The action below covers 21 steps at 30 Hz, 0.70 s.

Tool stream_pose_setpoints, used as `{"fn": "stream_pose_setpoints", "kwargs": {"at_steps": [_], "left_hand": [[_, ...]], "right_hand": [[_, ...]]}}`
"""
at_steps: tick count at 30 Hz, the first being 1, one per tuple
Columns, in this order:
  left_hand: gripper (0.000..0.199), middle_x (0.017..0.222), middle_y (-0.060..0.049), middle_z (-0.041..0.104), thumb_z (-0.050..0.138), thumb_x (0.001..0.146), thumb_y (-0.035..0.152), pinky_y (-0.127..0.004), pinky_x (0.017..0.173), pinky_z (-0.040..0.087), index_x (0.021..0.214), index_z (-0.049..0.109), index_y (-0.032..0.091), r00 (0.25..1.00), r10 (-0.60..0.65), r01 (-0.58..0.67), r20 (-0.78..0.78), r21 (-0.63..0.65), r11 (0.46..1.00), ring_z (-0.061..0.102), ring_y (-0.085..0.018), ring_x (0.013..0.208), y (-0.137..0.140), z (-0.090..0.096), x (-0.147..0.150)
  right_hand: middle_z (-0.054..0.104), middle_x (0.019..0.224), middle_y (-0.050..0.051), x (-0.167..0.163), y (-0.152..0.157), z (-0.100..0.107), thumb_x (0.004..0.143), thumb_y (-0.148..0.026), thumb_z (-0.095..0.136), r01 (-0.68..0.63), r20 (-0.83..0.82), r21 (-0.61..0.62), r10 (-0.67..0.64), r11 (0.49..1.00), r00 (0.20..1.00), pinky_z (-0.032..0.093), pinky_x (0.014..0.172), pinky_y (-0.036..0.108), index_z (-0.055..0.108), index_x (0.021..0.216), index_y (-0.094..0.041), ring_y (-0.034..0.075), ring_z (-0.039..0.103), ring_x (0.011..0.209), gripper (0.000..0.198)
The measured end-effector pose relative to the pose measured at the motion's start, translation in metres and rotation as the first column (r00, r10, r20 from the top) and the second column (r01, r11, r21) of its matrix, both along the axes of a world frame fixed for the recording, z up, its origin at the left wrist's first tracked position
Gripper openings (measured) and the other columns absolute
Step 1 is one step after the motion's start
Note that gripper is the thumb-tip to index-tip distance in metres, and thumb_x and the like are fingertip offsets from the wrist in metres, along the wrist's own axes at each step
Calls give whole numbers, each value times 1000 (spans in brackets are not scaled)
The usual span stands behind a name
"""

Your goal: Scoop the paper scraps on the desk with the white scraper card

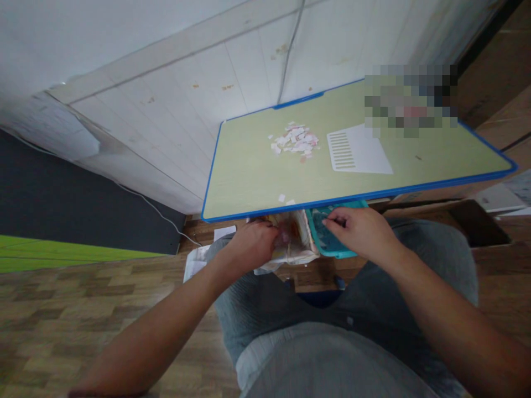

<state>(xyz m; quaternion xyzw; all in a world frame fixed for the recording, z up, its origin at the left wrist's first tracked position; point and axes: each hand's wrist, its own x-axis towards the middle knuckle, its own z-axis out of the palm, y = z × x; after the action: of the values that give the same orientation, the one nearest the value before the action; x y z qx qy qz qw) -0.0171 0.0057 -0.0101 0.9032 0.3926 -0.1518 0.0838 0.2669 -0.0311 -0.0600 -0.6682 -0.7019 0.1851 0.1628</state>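
Observation:
My left hand (260,242) is low in front of the table, over the left part of an open box (309,243) with a crumpled pale lining. Its fingers curl inward, and whatever they hold, if anything, is hidden. Over a teal plastic basket (342,254), just right of the box, is my right hand (363,228). Thumb and fingertips are drawn together there; anything between them is too small to make out. Both containers sit partly beneath the front edge of the table.
A pale green table (244,166) with a blue rim bears a heap of small paper scraps (297,139) and a white sheet cut with slots (365,152). Some loose scraps (282,198) lie near its front edge. Cardboard (481,221) stands at right.

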Motion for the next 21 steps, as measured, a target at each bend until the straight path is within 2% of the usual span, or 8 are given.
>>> {"fn": "stream_pose_setpoints", "kwargs": {"at_steps": [3, 7, 10, 13, 17, 21], "left_hand": [[26, 111, -20, 86, 61, 108, 18, -38, 90, 62, 111, 86, 13, 996, 45, -43, -73, 19, 999, 83, -32, 104, 7, -9, 10], [35, 109, -27, 85, 53, 111, 18, -48, 97, 63, 111, 87, 7, 975, 75, -49, -208, 126, 991, 84, -39, 107, 16, -26, 22], [34, 111, -30, 84, 55, 109, 17, -55, 102, 61, 109, 87, 5, 976, 66, -27, -207, 187, 982, 82, -44, 110, 23, -39, 23], [32, 114, -31, 83, 57, 108, 15, -57, 104, 60, 113, 86, 5, 982, 104, -68, -155, 219, 973, 82, -46, 113, 30, -47, 22], [34, 119, -31, 83, 54, 108, 14, -56, 107, 59, 120, 84, 5, 979, 110, -68, -171, 234, 970, 80, -45, 118, 31, -44, 24], [35, 110, -30, 83, 55, 111, 25, -52, 95, 63, 115, 85, 6, 976, 92, -62, -200, 153, 986, 82, -44, 108, 24, -31, 27]], "right_hand": [[77, 74, 5, -1, 2, 0, 100, -45, 64, -3, -16, -1, 3, 1000, 1000, 37, 64, 34, 77, 84, -24, 24, 69, 67, 28], [73, 73, 3, -3, 0, -1, 99, -43, 65, -17, -103, 20, 19, 1000, 995, 35, 64, 33, 70, 83, -24, 22, 66, 66, 25], [73, 74, 3, -1, -3, -2, 99, -43, 66, -26, -150, 15, 28, 1000, 988, 36, 65, 32, 69, 84, -25, 21, 67, 67, 24], [73, 75, 3, 2, -5, -1, 99, -42, 66, -22, -177, 6, 22, 1000, 984, 37, 66, 33, 70, 85, -25, 22, 66, 66, 23], [74, 75, 3, 7, -8, 2, 98, -43, 64, 6, -197, 1, -5, 1000, 980, 39, 67, 33, 71, 85, -25, 23, 67, 67, 24], [74, 75, 4, 7, -8, 6, 98, -45, 64, 7, -210, 5, -6, 1000, 978, 39, 67, 34, 72, 86, -24, 23, 67, 67, 25]]}}
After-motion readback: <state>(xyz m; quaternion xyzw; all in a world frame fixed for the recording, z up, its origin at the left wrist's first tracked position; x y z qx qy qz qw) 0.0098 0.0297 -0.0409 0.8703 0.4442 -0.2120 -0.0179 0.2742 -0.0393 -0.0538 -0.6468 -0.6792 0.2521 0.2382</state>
